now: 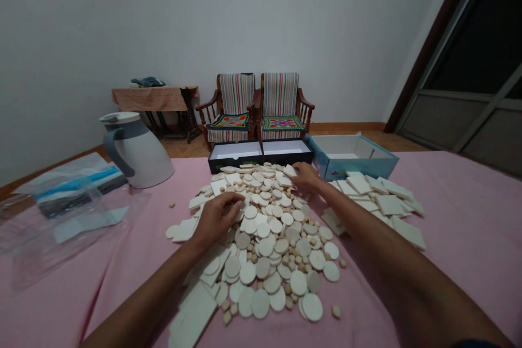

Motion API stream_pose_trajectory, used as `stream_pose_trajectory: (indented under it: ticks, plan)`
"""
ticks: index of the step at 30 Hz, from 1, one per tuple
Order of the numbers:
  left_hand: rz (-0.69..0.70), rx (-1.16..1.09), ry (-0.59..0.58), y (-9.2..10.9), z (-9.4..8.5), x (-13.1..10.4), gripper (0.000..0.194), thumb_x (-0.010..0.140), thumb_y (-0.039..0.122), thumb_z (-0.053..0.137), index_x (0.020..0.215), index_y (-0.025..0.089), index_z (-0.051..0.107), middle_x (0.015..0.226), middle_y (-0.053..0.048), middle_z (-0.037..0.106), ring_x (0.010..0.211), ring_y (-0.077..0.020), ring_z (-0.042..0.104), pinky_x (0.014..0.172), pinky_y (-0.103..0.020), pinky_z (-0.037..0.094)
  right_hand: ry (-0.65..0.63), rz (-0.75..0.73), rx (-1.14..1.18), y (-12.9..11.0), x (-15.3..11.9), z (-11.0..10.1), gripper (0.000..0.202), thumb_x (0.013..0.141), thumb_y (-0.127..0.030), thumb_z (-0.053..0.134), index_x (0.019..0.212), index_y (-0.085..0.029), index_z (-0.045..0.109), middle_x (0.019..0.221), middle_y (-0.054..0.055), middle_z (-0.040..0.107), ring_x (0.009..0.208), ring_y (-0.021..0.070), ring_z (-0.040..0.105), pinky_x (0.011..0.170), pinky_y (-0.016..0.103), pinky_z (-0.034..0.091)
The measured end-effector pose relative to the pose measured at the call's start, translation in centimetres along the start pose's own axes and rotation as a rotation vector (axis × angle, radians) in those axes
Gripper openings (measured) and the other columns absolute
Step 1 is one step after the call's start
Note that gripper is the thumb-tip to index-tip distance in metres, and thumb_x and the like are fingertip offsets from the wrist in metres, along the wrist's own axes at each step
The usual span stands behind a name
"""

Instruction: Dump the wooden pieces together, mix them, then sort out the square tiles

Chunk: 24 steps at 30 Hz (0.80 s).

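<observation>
A wide heap of pale wooden pieces spreads before me: round discs (267,246), small cubes (300,261) and flat square or rectangular tiles (191,315). At the heap's far right edge my right hand (306,178) is closed on a pale square tile (290,171). My left hand (218,217) rests over the heap's left side, its fingers curled together among the pieces. Whatever may be between those fingertips is hidden. To the right of my right forearm lies a separate pile of square tiles (387,204).
Behind the heap stand two open black trays (235,163) and a light-blue open box (359,166). A white jug (149,160) with a grey handle is at left, beside clear plastic packaging (73,217). Pink cloth (460,228) covers the table. Two wooden chairs (279,103) stand beyond.
</observation>
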<state>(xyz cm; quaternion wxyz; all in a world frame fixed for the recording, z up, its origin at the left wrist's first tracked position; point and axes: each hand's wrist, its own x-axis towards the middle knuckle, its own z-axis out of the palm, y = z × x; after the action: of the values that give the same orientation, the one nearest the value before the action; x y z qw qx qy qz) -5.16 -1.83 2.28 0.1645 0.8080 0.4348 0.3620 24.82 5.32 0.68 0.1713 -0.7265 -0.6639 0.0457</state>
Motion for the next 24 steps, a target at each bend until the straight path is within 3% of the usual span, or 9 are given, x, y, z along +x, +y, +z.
stream_pose_trajectory:
  ticks: [3, 5, 8, 12, 16, 20, 24]
  plan:
    - [0.028, 0.041, 0.025, -0.5, 0.3, -0.2, 0.02, 0.085, 0.03, 0.05, 0.092, 0.02, 0.066, 0.091, -0.004, 0.071, 0.082, -0.0174, 0.065, 0.076, -0.031, 0.051, 0.111, -0.056, -0.022, 1.9, -3.3, -2.0, 0.045, 0.073, -0.031, 0.061, 0.115, -0.016, 0.061, 0.113, 0.013, 0.064, 0.103, 0.0267, 0.057, 0.082, 0.034, 0.042]
    - [0.04, 0.069, 0.043, -0.9, 0.4, -0.2, 0.021, 0.085, 0.031, 0.05, 0.092, 0.02, 0.066, 0.093, -0.004, 0.07, 0.084, -0.0182, 0.064, 0.078, -0.032, 0.051, 0.149, -0.077, -0.067, 4.0, -6.0, -3.6, 0.045, 0.072, -0.028, 0.061, 0.116, -0.017, 0.06, 0.113, 0.012, 0.063, 0.102, 0.0276, 0.057, 0.083, 0.036, 0.041]
    - [0.047, 0.098, 0.077, -1.3, 0.6, -0.1, 0.022, 0.085, 0.032, 0.05, 0.094, 0.019, 0.066, 0.096, -0.005, 0.069, 0.088, -0.0196, 0.063, 0.081, -0.034, 0.049, 0.129, -0.022, -0.153, 7.2, -10.1, -5.7, 0.038, 0.07, -0.027, 0.062, 0.107, -0.02, 0.064, 0.102, 0.01, 0.066, 0.096, 0.0282, 0.058, 0.08, 0.038, 0.04]
    - [0.06, 0.116, 0.096, -1.1, 0.6, 0.1, 0.022, 0.084, 0.032, 0.049, 0.092, 0.019, 0.065, 0.095, -0.006, 0.069, 0.089, -0.0205, 0.063, 0.082, -0.035, 0.049, 0.177, 0.047, -0.164, 9.2, -12.6, -7.1, 0.041, 0.07, -0.029, 0.063, 0.11, -0.021, 0.063, 0.112, 0.011, 0.063, 0.103, 0.0305, 0.056, 0.083, 0.042, 0.04]
    - [0.09, 0.132, 0.083, -0.7, 0.5, 0.0, 0.021, 0.084, 0.033, 0.049, 0.089, 0.019, 0.065, 0.091, -0.006, 0.069, 0.085, -0.0206, 0.063, 0.081, -0.036, 0.049, 0.216, -0.081, -0.048, 7.4, -10.3, -5.9, 0.037, 0.075, -0.025, 0.059, 0.111, -0.018, 0.063, 0.111, 0.011, 0.064, 0.102, 0.0253, 0.058, 0.086, 0.038, 0.042]
    - [0.107, 0.135, 0.087, -0.7, 0.5, -0.2, 0.02, 0.083, 0.032, 0.049, 0.088, 0.02, 0.065, 0.088, -0.005, 0.069, 0.084, -0.0207, 0.063, 0.081, -0.036, 0.049, 0.117, -0.268, 0.044, 3.9, -5.4, -2.5, 0.042, 0.072, -0.016, 0.06, 0.114, -0.016, 0.062, 0.115, 0.011, 0.063, 0.108, 0.0235, 0.057, 0.092, 0.036, 0.042]
    - [0.125, 0.142, 0.095, -1.0, 0.6, -0.4, 0.019, 0.084, 0.029, 0.048, 0.088, 0.02, 0.064, 0.089, -0.006, 0.069, 0.086, -0.0207, 0.063, 0.081, -0.037, 0.049, -0.039, -0.262, -0.003, 1.4, -1.6, 0.3, 0.053, 0.069, -0.011, 0.062, 0.121, -0.021, 0.059, 0.125, 0.01, 0.059, 0.117, 0.026, 0.051, 0.094, 0.037, 0.041]
